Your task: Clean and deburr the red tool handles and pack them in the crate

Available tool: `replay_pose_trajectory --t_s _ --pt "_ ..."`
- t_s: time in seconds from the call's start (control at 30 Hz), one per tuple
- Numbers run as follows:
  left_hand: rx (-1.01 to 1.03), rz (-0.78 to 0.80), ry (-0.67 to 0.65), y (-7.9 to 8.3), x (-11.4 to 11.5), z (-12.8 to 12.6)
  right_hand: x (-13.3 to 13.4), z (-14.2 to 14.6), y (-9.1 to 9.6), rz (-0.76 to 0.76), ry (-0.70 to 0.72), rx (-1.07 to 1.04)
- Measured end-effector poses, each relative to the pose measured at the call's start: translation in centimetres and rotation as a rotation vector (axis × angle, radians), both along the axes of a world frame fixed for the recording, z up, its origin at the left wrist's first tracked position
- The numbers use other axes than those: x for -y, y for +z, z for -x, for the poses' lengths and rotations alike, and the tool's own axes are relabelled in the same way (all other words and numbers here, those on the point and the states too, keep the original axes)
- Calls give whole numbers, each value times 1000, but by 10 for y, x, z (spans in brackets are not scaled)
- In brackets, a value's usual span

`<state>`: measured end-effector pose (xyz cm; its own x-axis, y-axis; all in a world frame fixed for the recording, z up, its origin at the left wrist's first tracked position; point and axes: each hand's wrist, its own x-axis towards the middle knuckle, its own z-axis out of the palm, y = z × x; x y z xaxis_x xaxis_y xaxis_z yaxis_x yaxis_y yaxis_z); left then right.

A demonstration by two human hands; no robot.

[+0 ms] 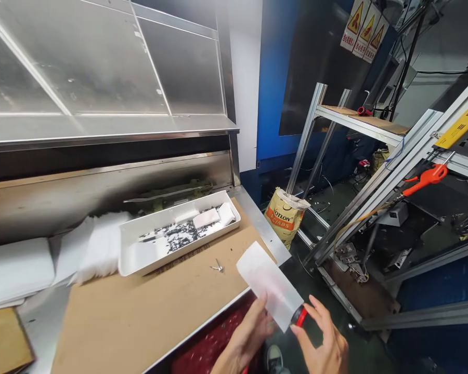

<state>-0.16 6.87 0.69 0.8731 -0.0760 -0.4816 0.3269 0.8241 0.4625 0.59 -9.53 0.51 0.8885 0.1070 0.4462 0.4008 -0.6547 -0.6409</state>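
My left hand (251,330) grips a thin white pouch (268,283), its thumb on top and the other fingers partly hidden beneath. A faint reddish tint shows through the pouch. At its lower right end a red and black part (300,316) sticks out, and my right hand (324,337) pinches it between thumb and fingertips. Most of that part is hidden inside the pouch. Both hands are in front of a cardboard-covered bench (152,311), above its near right corner. A small metal piece (217,267) lies on the cardboard.
A white tray (179,264) with black bits, small white blocks and a thin tool stands behind. Stacked white sheets (15,267) lie left. Below the bench edge is a dark red surface (206,340). A yellow sack (284,218) and a metal frame (323,234) stand right.
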Motion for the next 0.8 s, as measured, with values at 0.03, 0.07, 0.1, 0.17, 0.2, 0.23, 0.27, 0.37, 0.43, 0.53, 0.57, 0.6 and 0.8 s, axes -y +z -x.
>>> replay_pose_trajectory --t_s 0.03,0.07,0.1,0.17,0.2,0.23,0.27,0.37,0.43,0.53,0.57,0.6,0.8 --pt "-24 60 14 -1 5 -1 1 0 0 20 12 21" --pt "-41 115 32 -2 11 -3 2 -1 0 37 28 33" --pt "-59 166 50 -2 17 -5 4 -2 0 54 47 33" --pt "-104 248 81 -3 29 -8 10 -5 1 86 92 15" --pt "-133 284 91 -3 34 -9 14 -8 3 102 116 8" --pt "-163 318 97 -3 39 -8 18 -11 5 121 137 6" --pt "-192 350 101 -4 42 -8 22 -14 7 144 149 4" --pt "-253 436 97 -3 50 -2 31 -22 13 229 140 -39" --pt "-267 483 88 -1 53 3 33 -26 14 287 151 -75" --pt "-259 542 71 3 55 10 33 -29 12 348 239 -27" --pt "-253 559 63 3 55 12 32 -30 10 357 274 16" --pt "-246 574 55 3 55 14 30 -31 9 361 309 62" --pt "-218 610 170 -18 58 38 23 -32 -7 225 550 230"
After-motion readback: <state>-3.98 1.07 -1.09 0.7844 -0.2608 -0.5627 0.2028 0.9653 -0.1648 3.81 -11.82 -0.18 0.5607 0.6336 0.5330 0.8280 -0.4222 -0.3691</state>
